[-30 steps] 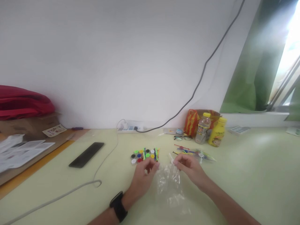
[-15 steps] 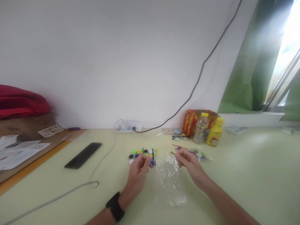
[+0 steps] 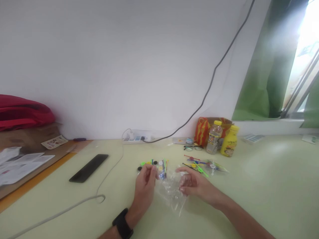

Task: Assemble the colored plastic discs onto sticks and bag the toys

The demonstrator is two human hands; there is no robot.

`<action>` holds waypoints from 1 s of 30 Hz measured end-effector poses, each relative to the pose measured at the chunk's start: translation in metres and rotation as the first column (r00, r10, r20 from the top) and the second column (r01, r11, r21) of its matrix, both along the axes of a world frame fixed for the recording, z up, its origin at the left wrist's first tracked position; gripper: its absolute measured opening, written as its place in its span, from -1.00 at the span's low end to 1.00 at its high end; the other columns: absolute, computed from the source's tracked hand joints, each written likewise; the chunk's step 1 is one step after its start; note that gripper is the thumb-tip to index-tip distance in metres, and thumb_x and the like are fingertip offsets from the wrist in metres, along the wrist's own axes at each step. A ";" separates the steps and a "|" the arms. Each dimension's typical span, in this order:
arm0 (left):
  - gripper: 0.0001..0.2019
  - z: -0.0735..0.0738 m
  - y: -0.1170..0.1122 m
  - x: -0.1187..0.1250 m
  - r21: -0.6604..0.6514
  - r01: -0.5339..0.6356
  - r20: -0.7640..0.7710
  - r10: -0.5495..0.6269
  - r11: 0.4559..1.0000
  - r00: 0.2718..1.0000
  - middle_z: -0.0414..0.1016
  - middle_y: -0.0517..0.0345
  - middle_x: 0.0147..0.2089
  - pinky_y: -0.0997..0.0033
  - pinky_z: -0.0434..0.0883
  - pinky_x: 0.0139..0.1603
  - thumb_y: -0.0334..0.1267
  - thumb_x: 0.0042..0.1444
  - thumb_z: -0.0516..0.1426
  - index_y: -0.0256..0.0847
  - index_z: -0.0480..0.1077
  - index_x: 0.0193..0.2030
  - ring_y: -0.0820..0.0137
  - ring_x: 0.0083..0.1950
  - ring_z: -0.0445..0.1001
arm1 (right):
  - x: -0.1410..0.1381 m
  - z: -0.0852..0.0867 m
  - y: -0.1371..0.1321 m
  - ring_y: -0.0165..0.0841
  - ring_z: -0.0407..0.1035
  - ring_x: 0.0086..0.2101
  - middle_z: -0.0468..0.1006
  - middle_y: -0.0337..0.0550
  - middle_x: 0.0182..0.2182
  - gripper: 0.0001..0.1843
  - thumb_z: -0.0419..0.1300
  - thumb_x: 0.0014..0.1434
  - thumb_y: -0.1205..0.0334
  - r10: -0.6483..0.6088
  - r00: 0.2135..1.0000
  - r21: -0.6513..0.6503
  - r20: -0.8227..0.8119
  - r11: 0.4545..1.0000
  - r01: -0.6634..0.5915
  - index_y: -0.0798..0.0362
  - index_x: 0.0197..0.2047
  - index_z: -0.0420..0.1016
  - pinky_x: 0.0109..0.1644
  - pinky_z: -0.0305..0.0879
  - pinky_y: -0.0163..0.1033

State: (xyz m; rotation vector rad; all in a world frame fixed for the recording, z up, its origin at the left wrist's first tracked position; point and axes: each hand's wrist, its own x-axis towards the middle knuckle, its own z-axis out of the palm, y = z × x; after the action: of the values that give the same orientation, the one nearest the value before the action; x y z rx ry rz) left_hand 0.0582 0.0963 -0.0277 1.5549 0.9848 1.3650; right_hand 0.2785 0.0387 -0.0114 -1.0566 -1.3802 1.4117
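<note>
My left hand (image 3: pixel 146 182), with a black watch on the wrist, pinches the edge of a clear plastic bag (image 3: pixel 173 196) between thumb and fingertips. At the bag's other side is my right hand (image 3: pixel 195 184); its index finger stretches out while the thumb and lower fingers hold the crinkled film. Colourful round discs and thin plastic sticks (image 3: pixel 164 164) lie just beyond the left hand, partly covered by it and the bag. Past the right hand lie several coloured plastic sticks joined to round hubs (image 3: pixel 195 164), next to another clear packet (image 3: pixel 220 167).
A black phone (image 3: pixel 89 168) and a white cable (image 3: pixel 74 198) lie on the left. At the back stand a power strip (image 3: pixel 136 139), glasses (image 3: pixel 193 147), a clear bottle (image 3: pixel 214 137), a yellow bottle (image 3: pixel 229 141) and a red-yellow bag (image 3: pixel 201 131). Papers and a cardboard box (image 3: pixel 27 137) are far left.
My right hand has opened from its pinch at the bag's top and shifted lower on the film. The bag is now drawn up and bunched between my hands, exposing more coloured pieces on the right.
</note>
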 end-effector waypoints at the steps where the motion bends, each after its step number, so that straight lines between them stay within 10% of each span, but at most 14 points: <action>1: -0.67 0.000 0.000 0.000 -0.002 -0.029 -0.004 0.029 1.000 1.000 0.36 0.20 -0.42 0.47 0.22 -0.46 0.05 0.33 0.06 -0.18 0.31 -0.28 0.43 -0.45 0.30 | 0.003 0.001 0.002 -0.36 0.41 -0.35 0.51 -0.24 -0.34 -0.34 0.46 -0.01 0.04 -0.059 0.998 0.018 0.000 0.998 0.059 -0.06 0.13 0.38 -0.18 0.36 -0.19; 6: -0.56 0.006 -0.013 -0.004 0.310 -0.152 -0.246 0.233 0.939 0.941 0.40 -0.10 0.15 0.04 0.34 0.14 -0.03 0.27 0.14 -0.12 0.27 0.22 0.08 0.17 0.38 | 0.013 0.009 0.001 -0.31 0.44 -0.32 0.51 -0.24 -0.38 -0.43 0.45 0.02 0.05 -0.085 0.995 0.015 0.060 0.996 0.084 -0.05 0.08 0.45 -0.18 0.38 -0.16; 9: -0.17 0.011 -0.022 -0.008 0.517 0.143 -0.531 0.186 0.844 0.827 0.26 -0.17 0.34 -0.22 0.06 0.36 0.12 0.07 0.28 -0.10 0.11 0.41 -0.14 0.38 0.13 | 0.009 0.011 -0.004 -0.26 0.47 -0.25 0.51 -0.24 -0.39 -0.40 0.47 -0.02 0.10 0.042 0.998 -0.022 0.043 0.999 -0.041 -0.05 0.10 0.47 -0.13 0.38 -0.15; 14: 0.21 0.013 -0.029 -0.008 0.409 0.459 -0.762 0.018 0.788 0.648 0.24 -0.19 0.38 -0.37 0.00 0.36 0.39 -0.23 0.32 -0.07 -0.04 0.50 -0.27 0.33 0.19 | 0.000 0.009 -0.007 -0.29 0.46 -0.23 0.54 -0.19 -0.31 -0.41 0.44 0.04 0.12 0.116 0.993 0.017 -0.036 0.993 -0.115 -0.05 0.14 0.45 -0.10 0.36 -0.14; 30: 0.19 0.005 -0.033 -0.003 0.351 0.408 -0.809 0.054 0.843 0.585 0.26 -0.17 0.36 -0.30 0.07 0.34 -0.09 -0.23 0.38 -0.10 -0.15 0.52 -0.25 0.31 0.22 | 0.004 -0.004 0.004 -0.32 0.43 -0.32 0.44 -0.19 -0.26 -0.56 0.35 0.11 0.19 -0.126 0.987 0.181 0.103 0.978 0.106 -0.03 0.05 0.40 -0.27 0.43 -0.18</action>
State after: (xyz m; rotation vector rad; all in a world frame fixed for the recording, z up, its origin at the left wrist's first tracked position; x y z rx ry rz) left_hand 0.0552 0.0634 -0.0223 2.7476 0.9336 0.7414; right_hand 0.2827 0.0425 -0.0150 -1.0976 -1.4704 1.1386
